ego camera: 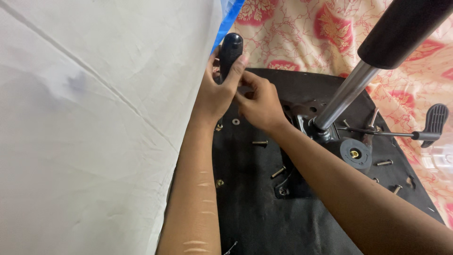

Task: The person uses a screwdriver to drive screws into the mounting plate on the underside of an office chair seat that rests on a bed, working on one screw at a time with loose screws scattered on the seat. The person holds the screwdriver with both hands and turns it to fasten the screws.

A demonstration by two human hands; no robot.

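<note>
Floral red-and-cream bedding (302, 28) lies under an upturned black chair seat base (255, 208), with white sheeting (94, 118) filling the side from 7 to 11 o'clock. At 12 o'clock from the base's middle, the left hand (214, 94) is wrapped around a black screwdriver handle (230, 52) standing upright at the base's far edge, while the right hand (259, 106) pinches something small just beside it, hidden by the fingers. Loose bolts (259, 142) and a washer (236, 122) lie scattered on the fabric near the chrome gas cylinder (347, 94) at 2 o'clock, so I judge a forearm sweep could knock them into the bedding, and the driver could slip off if tilted.
</note>
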